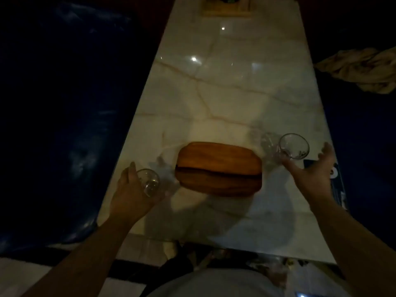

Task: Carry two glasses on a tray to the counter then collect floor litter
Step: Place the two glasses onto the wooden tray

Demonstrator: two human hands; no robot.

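A brown wooden tray (pixel 218 168) lies on the near part of a pale marble table (pixel 225 93). To the tray's left, my left hand (pixel 130 194) is wrapped around a clear glass (pixel 149 182). To its right stands a second clear glass (pixel 294 145) close to the table's right edge. My right hand (pixel 315 170) is beside that glass, fingers spread around its near side; whether they touch it I cannot tell.
Dark blue seats flank the table on both sides. A crumpled beige cloth (pixel 362 69) lies on the right seat. A wooden holder (pixel 227 7) stands at the table's far end. Litter and a plastic bag (pixel 300 273) lie on the floor below the near edge.
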